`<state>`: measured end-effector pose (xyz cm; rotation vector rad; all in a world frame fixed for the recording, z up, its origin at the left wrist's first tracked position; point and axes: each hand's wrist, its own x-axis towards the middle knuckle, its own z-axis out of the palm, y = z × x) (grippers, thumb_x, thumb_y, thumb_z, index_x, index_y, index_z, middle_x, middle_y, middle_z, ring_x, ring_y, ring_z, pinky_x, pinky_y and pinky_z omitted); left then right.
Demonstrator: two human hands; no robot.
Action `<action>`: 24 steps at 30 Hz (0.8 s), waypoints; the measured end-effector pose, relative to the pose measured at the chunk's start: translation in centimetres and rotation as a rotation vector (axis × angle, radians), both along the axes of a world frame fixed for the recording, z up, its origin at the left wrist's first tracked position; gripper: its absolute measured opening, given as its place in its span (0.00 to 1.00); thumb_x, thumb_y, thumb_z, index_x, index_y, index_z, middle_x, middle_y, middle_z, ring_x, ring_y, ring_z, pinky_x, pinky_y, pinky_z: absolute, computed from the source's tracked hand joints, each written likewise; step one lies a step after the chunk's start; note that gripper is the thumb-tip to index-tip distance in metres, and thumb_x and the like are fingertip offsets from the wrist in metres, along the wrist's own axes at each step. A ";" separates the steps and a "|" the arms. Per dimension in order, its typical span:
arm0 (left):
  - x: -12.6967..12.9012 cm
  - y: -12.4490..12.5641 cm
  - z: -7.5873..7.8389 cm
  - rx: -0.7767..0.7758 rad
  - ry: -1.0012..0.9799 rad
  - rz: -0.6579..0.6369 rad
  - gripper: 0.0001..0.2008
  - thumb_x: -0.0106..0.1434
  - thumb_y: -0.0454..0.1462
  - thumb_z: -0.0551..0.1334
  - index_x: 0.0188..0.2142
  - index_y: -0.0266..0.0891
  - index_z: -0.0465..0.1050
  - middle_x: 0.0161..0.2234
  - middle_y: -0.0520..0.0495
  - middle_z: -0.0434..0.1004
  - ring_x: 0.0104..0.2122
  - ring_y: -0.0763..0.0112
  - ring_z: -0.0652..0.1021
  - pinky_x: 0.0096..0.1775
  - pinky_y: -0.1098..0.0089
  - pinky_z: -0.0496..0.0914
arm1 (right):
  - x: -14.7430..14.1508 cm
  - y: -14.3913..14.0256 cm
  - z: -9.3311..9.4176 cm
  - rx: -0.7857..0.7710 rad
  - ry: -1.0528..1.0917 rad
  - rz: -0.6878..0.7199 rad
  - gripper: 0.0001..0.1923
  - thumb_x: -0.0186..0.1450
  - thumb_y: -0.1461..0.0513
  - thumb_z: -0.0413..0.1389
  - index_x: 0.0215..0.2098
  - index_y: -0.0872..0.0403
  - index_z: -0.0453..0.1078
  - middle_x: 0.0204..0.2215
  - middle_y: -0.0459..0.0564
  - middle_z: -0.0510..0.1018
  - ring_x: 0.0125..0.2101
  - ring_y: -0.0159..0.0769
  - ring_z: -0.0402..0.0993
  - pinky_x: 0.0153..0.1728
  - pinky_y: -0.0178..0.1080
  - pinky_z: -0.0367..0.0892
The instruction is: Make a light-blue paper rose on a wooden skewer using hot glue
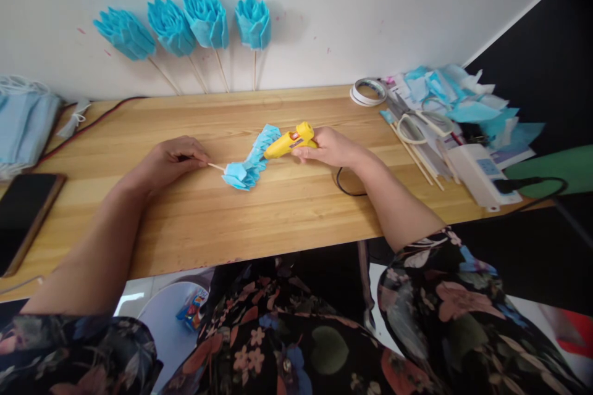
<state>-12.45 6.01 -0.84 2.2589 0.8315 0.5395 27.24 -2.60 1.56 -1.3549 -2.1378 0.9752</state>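
Between the fingers of my left hand (178,160) is a thin wooden stick (215,167), pinched near the table. At its far end sits a partly rolled blue fabric flower (241,175). From this roll a pleated blue strip (264,141) runs away up the table. My right hand (331,147) is closed around a yellow hot glue gun (291,141). The gun's nozzle points left and is at the strip, just above the rolled part; whether it touches, I cannot tell.
Several blue flowers on sticks (206,18) lean on the wall. Blue face masks (25,123) and a phone (28,216) lie left. On the right are tape rolls (368,92), scissors (412,128), wooden sticks (417,157), fabric scraps (477,99) and a power strip (484,176).
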 end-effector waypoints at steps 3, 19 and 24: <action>0.0 0.0 -0.1 0.002 -0.013 -0.004 0.13 0.68 0.49 0.67 0.33 0.44 0.82 0.35 0.45 0.84 0.37 0.63 0.81 0.42 0.67 0.75 | 0.2 0.0 0.1 0.007 0.008 0.005 0.24 0.70 0.44 0.59 0.27 0.54 0.73 0.26 0.47 0.78 0.27 0.32 0.67 0.33 0.38 0.58; 0.2 -0.1 0.0 -0.005 -0.008 0.024 0.15 0.65 0.52 0.68 0.32 0.45 0.82 0.35 0.46 0.84 0.37 0.62 0.81 0.42 0.66 0.75 | 0.1 0.0 -0.2 0.048 0.060 0.005 0.24 0.71 0.44 0.58 0.29 0.54 0.75 0.26 0.46 0.77 0.28 0.32 0.65 0.33 0.38 0.57; 0.1 -0.1 0.1 0.001 -0.002 0.004 0.13 0.67 0.50 0.67 0.33 0.44 0.82 0.35 0.45 0.84 0.37 0.63 0.81 0.42 0.67 0.75 | -0.6 0.2 -0.6 0.051 0.050 -0.006 0.25 0.70 0.42 0.58 0.27 0.53 0.73 0.25 0.45 0.76 0.26 0.31 0.65 0.34 0.38 0.57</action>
